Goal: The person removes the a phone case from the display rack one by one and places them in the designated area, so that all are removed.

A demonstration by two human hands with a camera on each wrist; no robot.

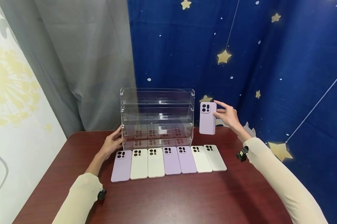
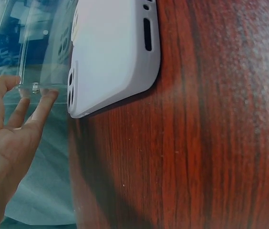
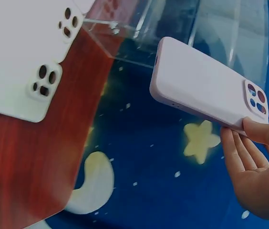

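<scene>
My right hand (image 1: 227,115) pinches a light purple phone case (image 1: 207,123) by its right edge, near the camera cutouts. It is held upright in the air, just right of a clear acrylic display rack (image 1: 157,113). In the right wrist view the thumb and fingertips grip the edge of the held phone case (image 3: 201,81). My left hand (image 1: 112,143) holds the rack's left side low down. In the left wrist view, thumb and fingers of the left hand (image 2: 15,129) lie about the clear side panel (image 2: 44,88).
A row of several phone cases lies in front of the rack: purple ones (image 1: 121,168) and white ones (image 1: 139,166), with a whitish one (image 1: 216,160) at the right end. They lie on a dark red-brown table (image 1: 168,199). Grey and blue star-patterned curtains (image 1: 179,46) hang close behind.
</scene>
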